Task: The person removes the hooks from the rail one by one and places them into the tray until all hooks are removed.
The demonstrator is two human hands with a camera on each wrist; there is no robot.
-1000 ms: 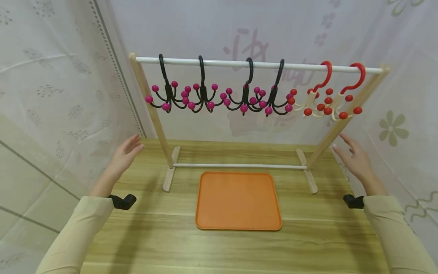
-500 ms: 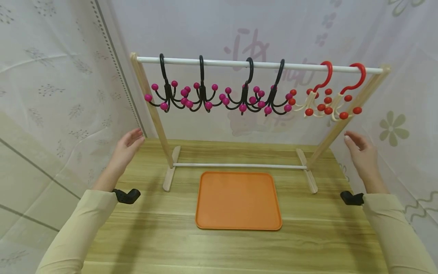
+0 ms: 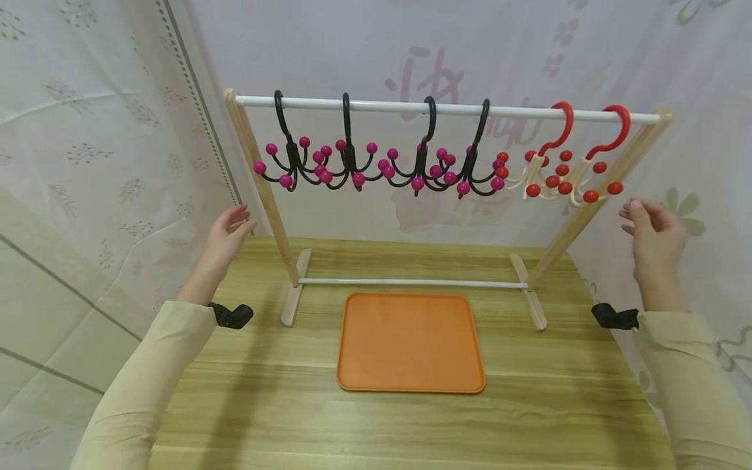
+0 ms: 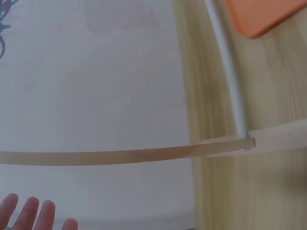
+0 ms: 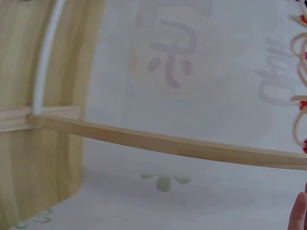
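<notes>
My left hand (image 3: 226, 238) is raised left of the rack's left post (image 3: 267, 202), fingers loosely bent and holding nothing. On the other side my right hand (image 3: 658, 245) hovers outside the right post (image 3: 566, 241), below and right of the outermost red-and-cream hook hanger (image 3: 578, 176), touching nothing. Another red-and-cream hanger (image 3: 533, 171) hangs beside it on the white top rod (image 3: 382, 107). Several black multi-arm hook hangers with pink balls, such as the leftmost black hanger (image 3: 292, 156), hang along the same rod. Fingertips (image 4: 31, 211) show low in the left wrist view.
An orange tray (image 3: 411, 343) lies on the wooden table (image 3: 405, 431) in front of the rack. A white lower rod (image 3: 411, 282) joins the rack's wooden feet (image 3: 292, 303). Patterned cloth (image 3: 364, 39) hangs behind and at both sides.
Both hands have risen. The right hand has also moved outward to the right, away from the right post, while the left has shifted slightly right. The hangers and tray stay in place.
</notes>
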